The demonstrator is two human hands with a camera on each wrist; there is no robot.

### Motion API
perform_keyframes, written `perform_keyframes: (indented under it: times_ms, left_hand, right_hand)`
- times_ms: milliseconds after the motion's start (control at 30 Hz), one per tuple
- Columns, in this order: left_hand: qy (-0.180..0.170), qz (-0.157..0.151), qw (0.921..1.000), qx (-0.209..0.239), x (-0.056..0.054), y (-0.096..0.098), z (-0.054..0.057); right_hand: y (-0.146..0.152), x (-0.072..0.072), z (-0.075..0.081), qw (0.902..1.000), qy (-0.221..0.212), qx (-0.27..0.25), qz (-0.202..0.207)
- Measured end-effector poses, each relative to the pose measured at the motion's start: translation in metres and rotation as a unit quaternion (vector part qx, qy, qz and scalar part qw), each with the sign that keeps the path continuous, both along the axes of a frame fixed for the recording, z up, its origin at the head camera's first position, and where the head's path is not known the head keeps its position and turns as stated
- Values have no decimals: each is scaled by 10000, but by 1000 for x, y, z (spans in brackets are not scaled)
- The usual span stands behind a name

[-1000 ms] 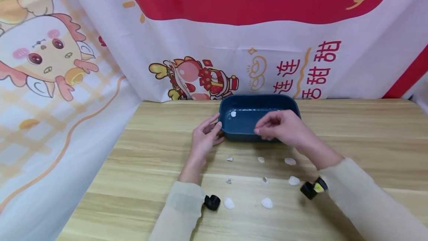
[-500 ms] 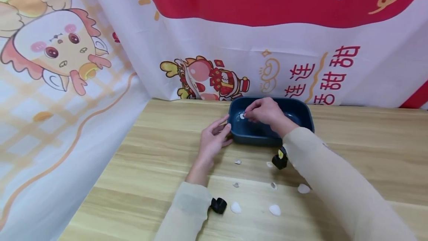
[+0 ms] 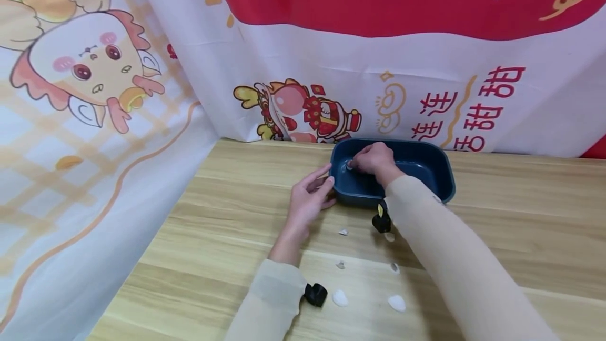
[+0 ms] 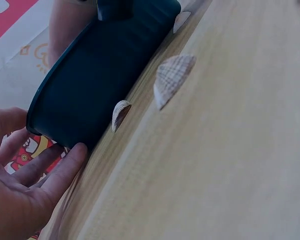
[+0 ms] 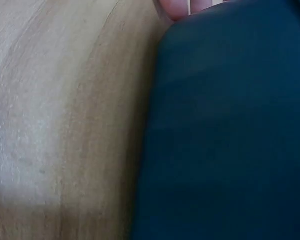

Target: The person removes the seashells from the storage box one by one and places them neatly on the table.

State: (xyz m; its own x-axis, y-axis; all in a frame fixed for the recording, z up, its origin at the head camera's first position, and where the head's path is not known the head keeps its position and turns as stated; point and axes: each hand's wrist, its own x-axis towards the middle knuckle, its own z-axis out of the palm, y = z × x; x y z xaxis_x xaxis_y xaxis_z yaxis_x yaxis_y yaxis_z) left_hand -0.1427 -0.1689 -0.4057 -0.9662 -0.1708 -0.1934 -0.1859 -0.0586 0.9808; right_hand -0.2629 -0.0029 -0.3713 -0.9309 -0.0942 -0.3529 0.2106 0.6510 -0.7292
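A dark blue rectangular bin (image 3: 360, 200) stands on the wooden table against the back cloth. My left hand (image 3: 305, 201) rests at its left end, fingers spread; in the left wrist view, the fingertips (image 4: 80, 151) touch the end wall. My right hand (image 3: 377, 161) reaches inside the bin, its fingertips brought together at a white seashell (image 3: 349, 165) near the left end. The hand partly hides this shell. In the right wrist view, the bin's wall (image 5: 224, 125) fills the right half, and the right hand itself is out of sight.
Several seashells lie in spaced rows before the bin, among them a white one (image 3: 340, 298), another white one (image 3: 396, 303) and a small one (image 3: 343, 232). A ribbed shell (image 4: 173, 77) shows large in the left wrist view. My right sleeve (image 3: 454, 246) covers part of the table.
My right hand has moved from above the bin's front rim down and left to the shell inside. The left hand keeps its place at the bin's end. The head view has shifted slightly.
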Motion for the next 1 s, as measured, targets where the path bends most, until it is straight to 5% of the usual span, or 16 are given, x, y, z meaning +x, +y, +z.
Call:
perform_keyframes:
  times_ms: [333, 800, 1000]
  left_hand:
    - [-73, 19, 10000, 5, -1, 1, 1]
    - [-40, -5, 10000, 6, -1, 0, -1]
    - [-74, 14, 10000, 0, -1, -1, -1]
  right_hand:
    - [-4, 0, -3, 9982, 384, 470, 35]
    - [-10, -20, -24, 9916, 799, 1004, 188]
    - [-10, -3, -8, 9910, 731, 1067, 356]
